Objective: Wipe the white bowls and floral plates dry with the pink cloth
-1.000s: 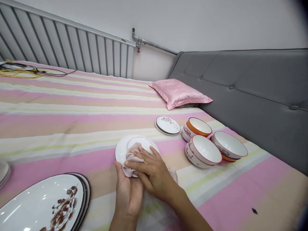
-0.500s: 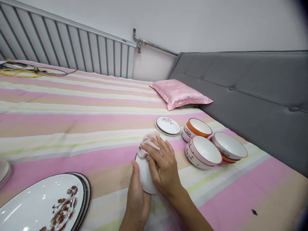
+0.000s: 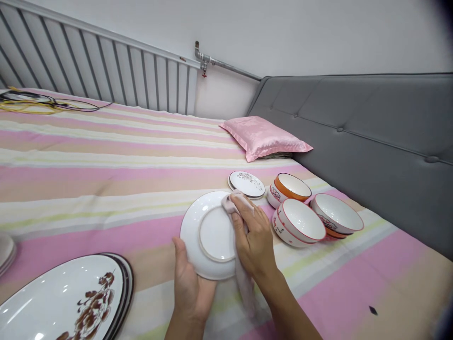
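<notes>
A small white plate (image 3: pixel 215 233) is held up over the bed, its underside with the raised foot ring facing me. My left hand (image 3: pixel 193 283) supports it from the lower left, thumb along the rim and the other fingers hidden behind. At the plate's right edge, my right hand (image 3: pixel 255 238) pinches a pale pink cloth (image 3: pixel 244 278) against the surface. The cloth's loose end hangs below that hand. Beyond the plate lies a short stack of small plates (image 3: pixel 247 184) with a brown flower pattern.
Stacked bowls (image 3: pixel 304 221) with red and orange rims stand at the right. Large oval plates (image 3: pixel 53 293) with brown flowers lie front left. A pink pillow (image 3: pixel 265 137) rests near the grey headboard (image 3: pixel 354 108). Coiled cables (image 3: pixel 46 103) lie far left beside the radiator (image 3: pixel 106 66).
The plate has turned from nearly edge-on to show its underside. My right hand has shifted slightly right and down with the cloth, whose end now hangs loose. My left hand has moved slightly left.
</notes>
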{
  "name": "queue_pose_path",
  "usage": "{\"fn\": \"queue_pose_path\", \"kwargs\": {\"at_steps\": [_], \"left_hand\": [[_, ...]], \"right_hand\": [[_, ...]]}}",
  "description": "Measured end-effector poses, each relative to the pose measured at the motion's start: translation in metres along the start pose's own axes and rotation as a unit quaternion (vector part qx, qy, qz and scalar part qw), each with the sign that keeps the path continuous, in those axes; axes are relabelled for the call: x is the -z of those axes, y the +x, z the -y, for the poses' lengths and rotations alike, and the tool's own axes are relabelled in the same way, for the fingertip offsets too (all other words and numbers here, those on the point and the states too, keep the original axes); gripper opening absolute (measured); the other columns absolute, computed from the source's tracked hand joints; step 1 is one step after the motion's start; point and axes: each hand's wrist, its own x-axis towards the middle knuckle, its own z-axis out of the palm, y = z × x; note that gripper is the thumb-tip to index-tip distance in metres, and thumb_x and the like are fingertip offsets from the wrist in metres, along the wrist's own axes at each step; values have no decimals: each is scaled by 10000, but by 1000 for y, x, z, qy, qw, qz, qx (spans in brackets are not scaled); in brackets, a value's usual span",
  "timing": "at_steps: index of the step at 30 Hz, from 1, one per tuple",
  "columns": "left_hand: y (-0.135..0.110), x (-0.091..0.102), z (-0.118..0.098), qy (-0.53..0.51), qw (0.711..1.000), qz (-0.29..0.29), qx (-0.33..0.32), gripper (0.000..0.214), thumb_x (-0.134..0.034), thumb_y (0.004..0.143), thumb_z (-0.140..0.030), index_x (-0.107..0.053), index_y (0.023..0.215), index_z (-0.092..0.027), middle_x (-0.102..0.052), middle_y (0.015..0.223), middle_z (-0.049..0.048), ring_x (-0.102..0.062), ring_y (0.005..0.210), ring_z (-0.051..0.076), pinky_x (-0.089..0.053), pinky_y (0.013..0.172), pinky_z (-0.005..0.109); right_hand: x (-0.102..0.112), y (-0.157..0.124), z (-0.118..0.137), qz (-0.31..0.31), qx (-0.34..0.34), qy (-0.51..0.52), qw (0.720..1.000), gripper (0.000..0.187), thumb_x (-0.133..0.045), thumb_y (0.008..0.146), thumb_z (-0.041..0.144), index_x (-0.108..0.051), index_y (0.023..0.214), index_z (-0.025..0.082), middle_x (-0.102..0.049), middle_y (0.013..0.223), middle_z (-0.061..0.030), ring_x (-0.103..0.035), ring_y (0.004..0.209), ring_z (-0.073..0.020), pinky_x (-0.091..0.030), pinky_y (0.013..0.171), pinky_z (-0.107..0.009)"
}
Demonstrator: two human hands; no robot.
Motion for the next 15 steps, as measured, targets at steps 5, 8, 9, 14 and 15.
{"fn": "queue_pose_path", "kwargs": {"at_steps": [5, 8, 9, 14, 15], "left_hand": [[7, 6, -8, -81, 996, 41, -2, 604, -456, 801, -586, -460, 1312, -265, -508, 1297, 90, -393, 1258, 269, -228, 1076, 456], [11, 13, -15, -122, 987, 100, 16, 617, -412, 797, -617, -391, 1340, -324, -374, 1389, 59, -306, 1302, 259, -192, 1076, 465], [12, 14, -18, -133, 984, 117, 18, 623, -396, 800, -621, -362, 1351, -333, -328, 1412, 53, -270, 1317, 254, -178, 1076, 468], [15, 20, -28, -159, 977, 136, 31, 665, -370, 804, -623, -255, 1391, -332, -205, 1458, 64, -162, 1350, 266, -149, 1068, 510], [15, 20, -28, -160, 977, 134, 37, 679, -374, 800, -627, -245, 1395, -326, -193, 1462, 71, -154, 1352, 275, -156, 1066, 519]], "right_hand": [[-3, -3, -1, 30, -6, 26, 999, 391, -400, 910, 214, -490, 1288, 244, -529, 1312, -53, -442, 1249, -209, -409, 978, -399], [-5, -5, -1, 56, -1, 28, 998, 381, -422, 892, 195, -529, 1255, 235, -567, 1269, -62, -489, 1210, -217, -462, 927, -384], [-4, -5, -1, 62, 5, 27, 998, 375, -438, 881, 188, -548, 1236, 238, -592, 1237, -60, -516, 1183, -223, -482, 901, -386], [6, -3, 1, 113, 37, 48, 992, 341, -522, 824, 134, -642, 1109, 277, -664, 1122, -15, -585, 1102, -226, -517, 878, -387], [9, -2, 1, 129, 40, 51, 990, 334, -536, 815, 123, -658, 1080, 286, -662, 1123, -6, -579, 1111, -229, -512, 893, -397]]}}
